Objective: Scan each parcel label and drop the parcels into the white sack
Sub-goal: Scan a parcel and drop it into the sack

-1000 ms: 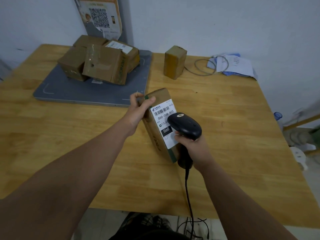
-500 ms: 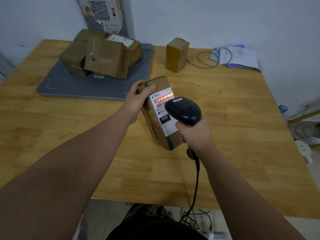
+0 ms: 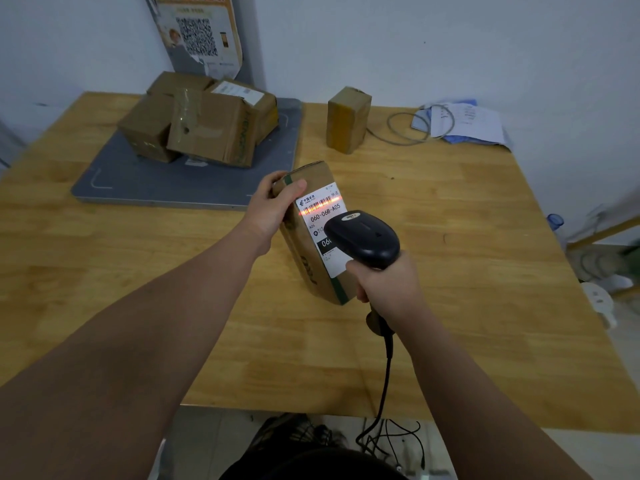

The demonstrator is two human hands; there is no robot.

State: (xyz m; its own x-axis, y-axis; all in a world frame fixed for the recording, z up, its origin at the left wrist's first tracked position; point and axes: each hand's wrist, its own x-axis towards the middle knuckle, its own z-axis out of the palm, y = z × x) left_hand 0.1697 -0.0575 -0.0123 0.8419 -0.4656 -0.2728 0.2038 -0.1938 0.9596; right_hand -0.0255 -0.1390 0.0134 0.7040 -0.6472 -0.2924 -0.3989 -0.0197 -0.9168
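Note:
A brown cardboard parcel (image 3: pixel 304 251) stands tilted on the wooden table (image 3: pixel 485 306), its white label (image 3: pixel 320 209) facing me. My left hand (image 3: pixel 273 206) grips the parcel's top far corner. My right hand (image 3: pixel 384 282) is closed on the handle of a black barcode scanner (image 3: pixel 363 237), held just in front of the label. A red-orange scan line lies across the barcode at the label's top. The white sack is not in view.
Several more brown parcels (image 3: pixel 204 123) are piled on a grey scale platform (image 3: pixel 194 181) at the back left. One small box (image 3: pixel 348 119) stands alone near the wall. A coiled cable (image 3: pixel 412 126) and papers (image 3: pixel 467 123) lie at the back right. The scanner's cord (image 3: pixel 384 386) hangs over the front edge.
The scanner's red line came on across the barcode after the first frame and stays lit. The parcel and both hands sit slightly farther from me; my grips are unchanged.

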